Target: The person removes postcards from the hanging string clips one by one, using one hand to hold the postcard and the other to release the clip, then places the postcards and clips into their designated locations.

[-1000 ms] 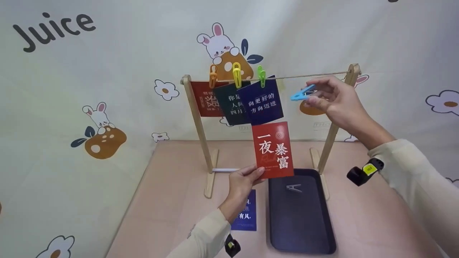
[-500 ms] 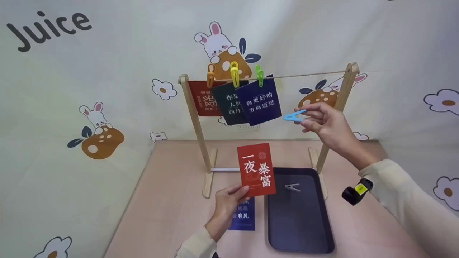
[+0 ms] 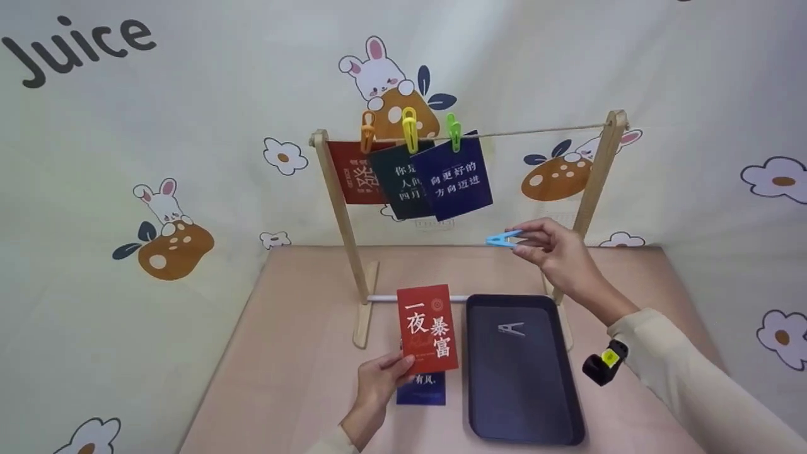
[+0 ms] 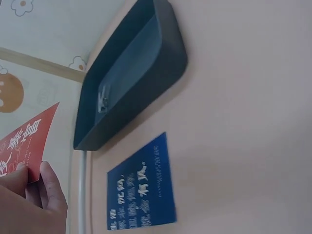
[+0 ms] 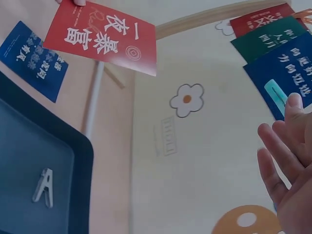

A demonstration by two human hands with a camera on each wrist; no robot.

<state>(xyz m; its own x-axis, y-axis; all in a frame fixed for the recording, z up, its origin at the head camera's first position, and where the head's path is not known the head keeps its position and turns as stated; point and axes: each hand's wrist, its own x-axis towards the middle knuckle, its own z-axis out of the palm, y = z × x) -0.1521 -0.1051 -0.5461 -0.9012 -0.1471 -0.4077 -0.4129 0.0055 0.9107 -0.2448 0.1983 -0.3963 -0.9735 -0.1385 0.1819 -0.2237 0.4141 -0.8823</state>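
My left hand (image 3: 380, 383) pinches a red card (image 3: 426, 328) with white characters by its lower left corner, thumb in front. The card is held upright above a blue card (image 3: 421, 394) on the table and hides part of it. My right hand (image 3: 555, 255) holds a light blue clothespin (image 3: 502, 239) by its handle ends, below the string and behind the tray. On the string (image 3: 536, 131) hang a red card (image 3: 358, 176), a dark green card (image 3: 406, 183) and a dark blue card (image 3: 455, 180), overlapping, under orange, yellow and green clothespins.
A dark tray (image 3: 526, 378) lies on the table with a grey clothespin (image 3: 512, 328) in it. The wooden stand's left post (image 3: 343, 221) and right post (image 3: 596, 183) carry the string. A white rod (image 3: 381, 298) joins the posts low down. Behind is a printed cloth.
Both hands have come down and to the left, away from the string. The red card moved with my left hand, the light blue clothespin with my right.
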